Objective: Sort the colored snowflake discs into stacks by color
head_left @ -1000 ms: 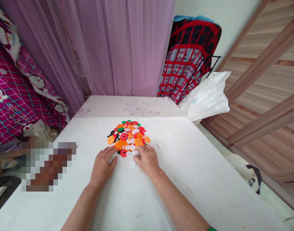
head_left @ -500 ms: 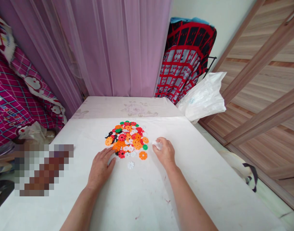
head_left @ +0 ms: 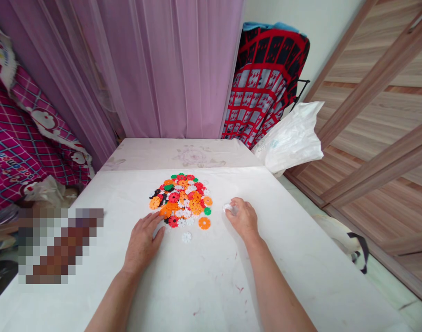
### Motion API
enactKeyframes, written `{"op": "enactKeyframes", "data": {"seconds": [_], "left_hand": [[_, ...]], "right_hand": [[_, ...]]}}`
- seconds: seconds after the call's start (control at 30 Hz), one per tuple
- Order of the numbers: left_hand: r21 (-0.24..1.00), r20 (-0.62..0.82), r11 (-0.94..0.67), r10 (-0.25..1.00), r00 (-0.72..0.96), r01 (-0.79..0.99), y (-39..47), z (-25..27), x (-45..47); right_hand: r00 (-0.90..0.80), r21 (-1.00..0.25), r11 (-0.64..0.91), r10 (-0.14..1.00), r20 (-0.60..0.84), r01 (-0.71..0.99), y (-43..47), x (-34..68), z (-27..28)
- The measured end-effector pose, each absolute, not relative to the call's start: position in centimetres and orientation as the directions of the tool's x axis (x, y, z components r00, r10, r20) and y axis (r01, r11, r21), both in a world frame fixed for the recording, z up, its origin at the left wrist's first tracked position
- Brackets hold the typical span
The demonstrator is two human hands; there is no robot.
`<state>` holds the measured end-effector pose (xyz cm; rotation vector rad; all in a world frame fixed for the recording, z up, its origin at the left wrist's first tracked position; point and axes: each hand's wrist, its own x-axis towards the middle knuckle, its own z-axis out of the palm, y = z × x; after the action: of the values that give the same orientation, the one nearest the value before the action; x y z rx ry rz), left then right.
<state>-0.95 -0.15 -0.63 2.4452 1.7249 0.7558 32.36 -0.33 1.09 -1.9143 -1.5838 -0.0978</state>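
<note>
A pile of flower-shaped plastic discs [head_left: 183, 198] in orange, red, white, green and black lies on the white-covered table [head_left: 193, 286]. My left hand [head_left: 145, 240] rests at the pile's near left edge, fingers stretched out and fingertips by the orange discs. To the right of the pile, my right hand [head_left: 243, 216] pinches a white disc [head_left: 227, 208] between thumb and fingers, close to the cloth. A single orange disc [head_left: 204, 223] and a white disc [head_left: 187, 237] lie loose on the near side of the pile.
Behind the table hangs a purple curtain [head_left: 176, 69]. A white plastic bag [head_left: 290, 138] stands at the far right corner, with a wooden wardrobe [head_left: 377, 110] beyond it. Pink checked fabric [head_left: 27, 133] is at the left.
My right hand has moved a little to the right, away from the pile, with the white disc in its fingers. The left hand stays by the pile.
</note>
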Motion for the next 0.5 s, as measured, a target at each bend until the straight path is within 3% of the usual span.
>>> {"op": "enactKeyframes", "data": {"seconds": [0.3, 0.5], "left_hand": [[0.326, 0.371, -0.385, 0.892, 0.258, 0.863, -0.2, -0.5, -0.9], [0.333, 0.358, -0.383, 0.897, 0.26, 0.861, -0.2, -0.3, -0.9]], "right_hand": [[0.25, -0.403, -0.062, 0.866, 0.433, 0.913, -0.3, 32.3, 1.4], [0.171, -0.436, 0.071, 0.854, 0.491, 0.897, -1.4, 30.1, 2.3]]}}
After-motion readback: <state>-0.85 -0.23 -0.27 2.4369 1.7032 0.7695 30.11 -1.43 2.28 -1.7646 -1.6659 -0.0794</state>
